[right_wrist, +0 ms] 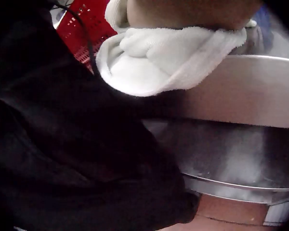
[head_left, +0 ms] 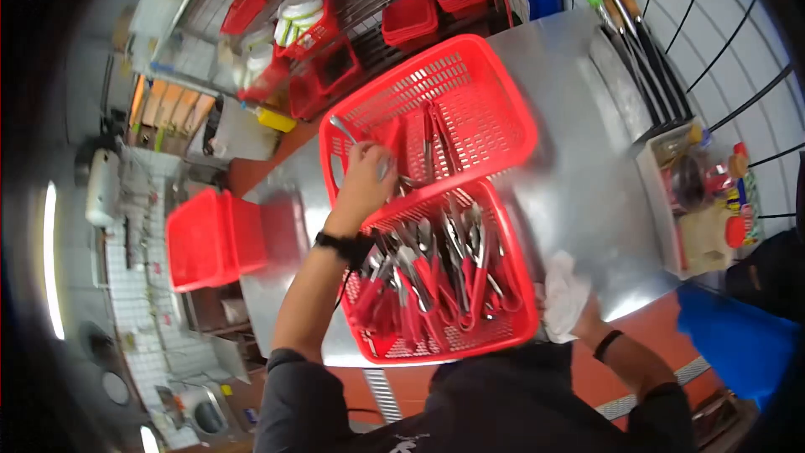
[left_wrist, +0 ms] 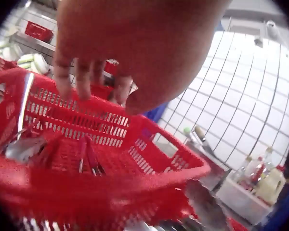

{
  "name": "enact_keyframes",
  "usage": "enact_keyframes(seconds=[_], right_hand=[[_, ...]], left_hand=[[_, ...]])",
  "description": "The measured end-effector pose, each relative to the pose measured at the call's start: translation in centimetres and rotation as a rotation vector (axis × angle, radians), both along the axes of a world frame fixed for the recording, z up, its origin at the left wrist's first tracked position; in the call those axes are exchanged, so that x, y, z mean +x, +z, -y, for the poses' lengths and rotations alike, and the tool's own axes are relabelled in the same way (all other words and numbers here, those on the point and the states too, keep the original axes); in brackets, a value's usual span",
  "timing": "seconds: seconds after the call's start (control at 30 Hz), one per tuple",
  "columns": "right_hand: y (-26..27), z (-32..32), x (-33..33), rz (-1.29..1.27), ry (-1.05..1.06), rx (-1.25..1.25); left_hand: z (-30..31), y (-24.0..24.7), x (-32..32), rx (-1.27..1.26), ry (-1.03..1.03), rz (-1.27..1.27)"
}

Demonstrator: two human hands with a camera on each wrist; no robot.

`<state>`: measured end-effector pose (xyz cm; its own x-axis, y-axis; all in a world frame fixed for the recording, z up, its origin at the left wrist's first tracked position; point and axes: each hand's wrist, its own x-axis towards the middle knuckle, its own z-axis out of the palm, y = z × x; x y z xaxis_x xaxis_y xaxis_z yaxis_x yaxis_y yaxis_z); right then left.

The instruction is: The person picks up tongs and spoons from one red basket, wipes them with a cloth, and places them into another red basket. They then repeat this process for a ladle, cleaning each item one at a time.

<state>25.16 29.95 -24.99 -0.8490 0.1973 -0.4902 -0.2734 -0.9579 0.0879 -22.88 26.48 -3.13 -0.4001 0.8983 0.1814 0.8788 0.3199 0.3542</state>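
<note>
My left hand [head_left: 367,174] is over the near left part of the upper red basket [head_left: 524,117]; in the left wrist view the fingers of the left hand [left_wrist: 130,48] hang down, apart, with nothing visibly held. Red-handled tongs [head_left: 428,138] lie in that basket, and a metal utensil [head_left: 340,127] leans at its left side. The lower red basket [head_left: 527,331] holds several metal tongs with red handles [head_left: 478,289]. Beside its right edge, my right hand [head_left: 589,323] grips a white cloth [head_left: 563,298], also visible in the right wrist view [right_wrist: 149,62]; the cloth hides most fingers.
Both baskets stand on a metal table [head_left: 579,201]. More red baskets [head_left: 214,239] are at the left. A white bin [head_left: 662,201] with bottles and a rack of long-handled tools [head_left: 646,67] stand at the right. Shelves with red bins [head_left: 411,21] are behind.
</note>
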Motion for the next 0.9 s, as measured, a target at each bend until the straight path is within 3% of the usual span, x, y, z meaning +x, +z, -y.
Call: enact_keyframes(seconds=[0.03,0.17,0.2,0.27,0.3,0.33,0.4,0.43,0.47,0.53,0.73,0.8,0.83,0.9], right_hand=[[0.0,0.4,-1.4,-0.031,-0.022,-0.035],[6.4,-3.2,-2.1,0.174,0.507,1.295],[6.1,-3.2,-2.3,0.183,0.497,1.28],[5.6,-2.6,-2.3,-0.016,0.101,-0.01],[4.6,-3.0,-1.7,-0.032,0.32,0.227],[4.0,-2.9,-1.7,-0.031,0.327,0.223],[4.1,-2.5,-1.3,0.329,0.523,1.2],[3.2,-2.0,-0.8,0.269,0.561,0.913],[3.1,-2.3,-0.8,0.265,0.571,0.897],[3.9,-2.9,-0.6,0.29,0.63,0.991],[6.9,-5.0,-3.3,0.35,0.702,1.104],[7.7,-5.2,-3.9,0.363,0.711,1.128],[8.1,-5.2,-4.2,0.363,0.706,1.129],[8.0,-4.4,-4.7,0.346,0.641,1.098]], left_hand=[[-2.7,-1.8,-2.4,-0.081,-0.023,-0.04],[-10.9,-7.2,-8.5,-0.372,-0.109,-0.102],[-12.3,-9.0,-9.9,-0.384,-0.125,-0.101],[-14.2,-11.8,-12.5,-0.469,-0.285,0.029],[-14.9,-12.4,-12.6,-0.449,-0.258,-0.006],[-15.7,-13.2,-12.8,-0.451,-0.252,-0.001],[-16.3,-16.0,-13.7,-0.41,-0.1,0.093],[-16.3,-17.2,-14.4,-0.352,-0.101,0.132],[-16.6,-17.7,-14.5,-0.367,-0.093,0.139],[-17.0,-17.3,-13.4,-0.448,0.094,0.131],[-17.2,-12.8,-12.7,-0.363,0.093,0.051],[-17.3,-8.9,-12.1,-0.309,0.204,0.059],[-17.0,-8.0,-12.8,-0.203,0.208,0.215],[-15.6,-2.5,-8.5,-0.106,0.238,0.325]])
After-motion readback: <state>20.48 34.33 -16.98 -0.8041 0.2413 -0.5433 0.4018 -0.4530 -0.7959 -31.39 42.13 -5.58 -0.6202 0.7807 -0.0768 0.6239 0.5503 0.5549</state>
